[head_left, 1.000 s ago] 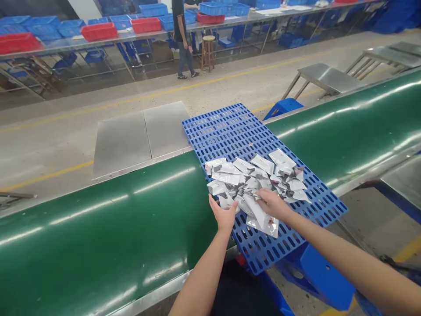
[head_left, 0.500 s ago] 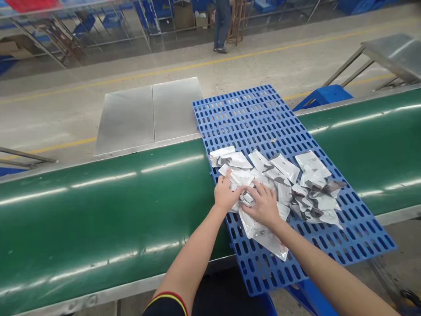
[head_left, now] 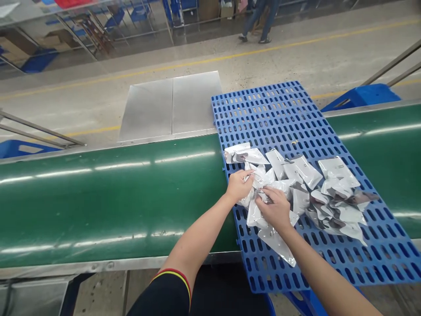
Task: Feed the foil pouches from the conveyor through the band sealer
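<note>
A heap of several silvery foil packets (head_left: 305, 188) lies on a blue perforated plastic board (head_left: 283, 118) laid across a green conveyor belt (head_left: 108, 197). My left hand (head_left: 239, 186) is at the heap's left edge, fingers curled round a packet. My right hand (head_left: 275, 208) rests on the heap just beside it, fingers pinched on another packet. More packets spread to the right of both hands, and one long packet (head_left: 278, 245) lies under my right wrist.
A steel plate (head_left: 171, 105) adjoins the belt's far side. Blue stands (head_left: 362, 95) are on the floor beyond. A person's legs (head_left: 259, 22) stand far back near metal racks. A yellow line crosses the concrete floor.
The view has tilted further down and the board sits further right in it. Both hands went from lying on the packets to pinching them at the heap's left edge.
</note>
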Demonstrator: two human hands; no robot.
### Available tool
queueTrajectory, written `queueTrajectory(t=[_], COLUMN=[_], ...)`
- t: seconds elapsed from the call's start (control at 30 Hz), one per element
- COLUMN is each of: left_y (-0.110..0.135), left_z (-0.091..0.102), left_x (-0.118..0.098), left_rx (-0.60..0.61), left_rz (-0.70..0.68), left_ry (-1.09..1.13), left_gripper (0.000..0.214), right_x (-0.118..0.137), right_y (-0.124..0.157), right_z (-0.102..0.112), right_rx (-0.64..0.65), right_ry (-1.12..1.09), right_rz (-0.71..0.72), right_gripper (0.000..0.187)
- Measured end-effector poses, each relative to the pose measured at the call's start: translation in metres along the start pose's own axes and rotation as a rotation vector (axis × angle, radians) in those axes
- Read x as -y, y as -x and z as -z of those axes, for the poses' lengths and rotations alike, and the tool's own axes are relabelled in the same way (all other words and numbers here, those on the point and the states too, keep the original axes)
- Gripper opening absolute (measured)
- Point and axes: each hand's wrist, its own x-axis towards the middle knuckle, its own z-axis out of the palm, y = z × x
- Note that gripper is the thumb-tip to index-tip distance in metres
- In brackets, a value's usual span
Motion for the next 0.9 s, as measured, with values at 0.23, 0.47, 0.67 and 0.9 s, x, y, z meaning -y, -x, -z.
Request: queueTrajectory(t=[0.23, 0.47, 0.67, 0.9], left_y=[0.0, 0.004, 0.027, 0.111], left_z=[0.015, 0.037, 0.09, 0.231], left_x=[-0.018, -0.043, -0.059, -0.051], left_rx=[-0.03, -0.052, -0.172, -0.492], left_rz=[0.058, 0.156, 0.221, 0.263], left_ry=[0.119, 0.192, 0.151, 0.161], left_gripper=[0.025, 0.032, 0.036, 0.037], right_x=[0.019, 0.046, 0.097, 0.226], right_y=[-0.004, -0.017, -0.027, -0.007], right_z=[0.004, 0.016, 0.014, -0.046], right_rx=[-0.044, -0.007, 0.072, 0.324], right_ry=[-0.117, -0.135, -0.154, -0.246], right_rz=[-0.083, -0.103, -0.043, 0.121], right_gripper=[0.021, 0.023, 0.025, 0.029])
